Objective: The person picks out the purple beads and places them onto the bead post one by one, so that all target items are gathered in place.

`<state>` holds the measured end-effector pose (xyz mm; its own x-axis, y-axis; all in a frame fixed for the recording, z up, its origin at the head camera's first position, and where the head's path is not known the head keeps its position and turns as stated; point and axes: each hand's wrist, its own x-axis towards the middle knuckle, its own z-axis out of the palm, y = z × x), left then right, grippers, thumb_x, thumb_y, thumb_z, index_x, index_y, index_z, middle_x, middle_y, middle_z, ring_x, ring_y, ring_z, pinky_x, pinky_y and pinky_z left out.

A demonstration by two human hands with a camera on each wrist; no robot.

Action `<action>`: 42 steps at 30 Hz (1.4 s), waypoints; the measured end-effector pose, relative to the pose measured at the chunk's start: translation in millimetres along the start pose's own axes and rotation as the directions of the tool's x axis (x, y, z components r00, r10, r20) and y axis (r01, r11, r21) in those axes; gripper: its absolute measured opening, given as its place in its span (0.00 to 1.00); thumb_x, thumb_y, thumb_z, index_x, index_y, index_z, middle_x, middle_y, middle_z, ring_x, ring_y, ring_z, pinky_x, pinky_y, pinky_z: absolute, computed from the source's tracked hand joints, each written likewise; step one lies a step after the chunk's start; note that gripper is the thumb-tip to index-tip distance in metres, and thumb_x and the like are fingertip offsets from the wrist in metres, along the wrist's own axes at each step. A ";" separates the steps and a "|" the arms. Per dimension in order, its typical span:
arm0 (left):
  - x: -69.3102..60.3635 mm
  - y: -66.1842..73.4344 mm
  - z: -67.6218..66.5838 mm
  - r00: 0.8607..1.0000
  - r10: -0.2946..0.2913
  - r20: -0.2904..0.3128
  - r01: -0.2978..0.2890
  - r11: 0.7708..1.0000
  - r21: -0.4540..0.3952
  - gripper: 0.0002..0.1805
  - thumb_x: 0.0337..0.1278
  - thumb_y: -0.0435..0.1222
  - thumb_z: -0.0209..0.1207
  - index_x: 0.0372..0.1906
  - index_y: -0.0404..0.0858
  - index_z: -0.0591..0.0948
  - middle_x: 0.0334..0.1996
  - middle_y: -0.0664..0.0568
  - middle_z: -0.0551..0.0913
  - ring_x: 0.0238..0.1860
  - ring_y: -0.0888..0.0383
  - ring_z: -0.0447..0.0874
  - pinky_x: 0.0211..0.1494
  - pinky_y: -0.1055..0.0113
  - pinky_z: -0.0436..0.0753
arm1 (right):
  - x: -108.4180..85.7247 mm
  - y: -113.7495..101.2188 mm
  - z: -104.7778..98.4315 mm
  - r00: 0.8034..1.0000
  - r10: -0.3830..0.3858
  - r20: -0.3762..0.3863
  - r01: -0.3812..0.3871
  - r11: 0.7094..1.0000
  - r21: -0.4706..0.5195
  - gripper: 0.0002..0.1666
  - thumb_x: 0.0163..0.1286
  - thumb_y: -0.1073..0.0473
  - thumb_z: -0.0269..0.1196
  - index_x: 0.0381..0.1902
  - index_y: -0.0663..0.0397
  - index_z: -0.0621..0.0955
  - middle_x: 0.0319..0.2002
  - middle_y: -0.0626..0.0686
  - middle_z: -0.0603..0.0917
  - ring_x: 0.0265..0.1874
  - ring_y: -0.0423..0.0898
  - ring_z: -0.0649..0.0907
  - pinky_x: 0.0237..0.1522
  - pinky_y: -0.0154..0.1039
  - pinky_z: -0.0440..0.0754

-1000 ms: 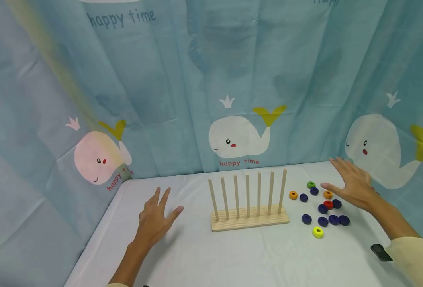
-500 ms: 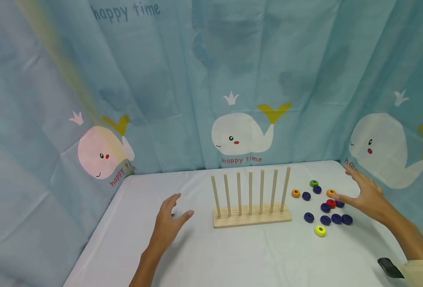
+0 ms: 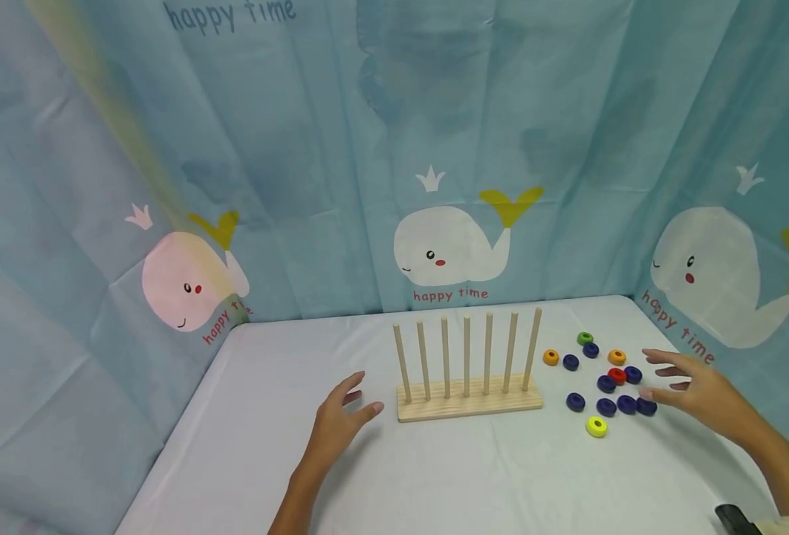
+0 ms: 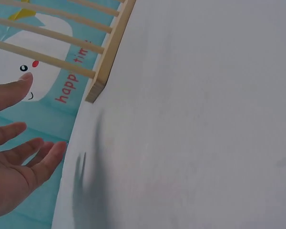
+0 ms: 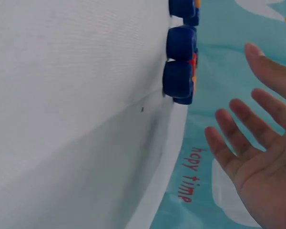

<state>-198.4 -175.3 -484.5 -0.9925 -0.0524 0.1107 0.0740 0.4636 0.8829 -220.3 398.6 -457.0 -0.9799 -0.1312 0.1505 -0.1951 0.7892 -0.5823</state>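
A wooden peg rack (image 3: 469, 406) with a row of several upright bare pegs stands mid-table. My left hand (image 3: 342, 422) hovers to its left, fingers relaxed and thumb apart, holding nothing; the left wrist view shows the rack's end (image 4: 98, 86) beyond the thumb. To the rack's right lie loose beads: several dark blue beads (image 3: 606, 406), a red bead (image 3: 617, 376), a green bead (image 3: 585, 339), two orange beads (image 3: 550, 357) and a yellow bead (image 3: 596, 426). Just right of them my right hand (image 3: 698, 390) is held in the air with spread, loosely bent fingers and nothing in it.
A white cloth covers the table (image 3: 475, 483). Behind it hangs a blue curtain (image 3: 314, 223) printed with whales, reaching down to the table's back edge. A dark strap (image 3: 735, 520) sits at the right sleeve.
My left hand has moved right, closer to the rack. My right hand has drawn back toward me and lower, off from above the beads. Rack and beads stay put.
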 end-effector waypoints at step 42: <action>17.1 -6.8 49.6 0.982 0.039 0.184 -0.032 0.999 -0.040 0.41 0.46 0.25 0.68 0.70 0.41 0.68 0.63 0.47 0.73 0.57 0.50 0.78 0.53 0.64 0.80 | -6.9 18.7 5.5 0.963 0.193 0.188 -0.185 0.981 -0.059 0.30 0.59 0.49 0.70 0.54 0.62 0.82 0.52 0.68 0.80 0.45 0.63 0.81 0.39 0.55 0.82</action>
<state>-220.7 -135.4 -511.2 -0.9898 0.1294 0.0596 0.1101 0.4292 0.8965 -217.4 410.9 -473.2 -0.9893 -0.0868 -0.1171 -0.0078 0.8340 -0.5517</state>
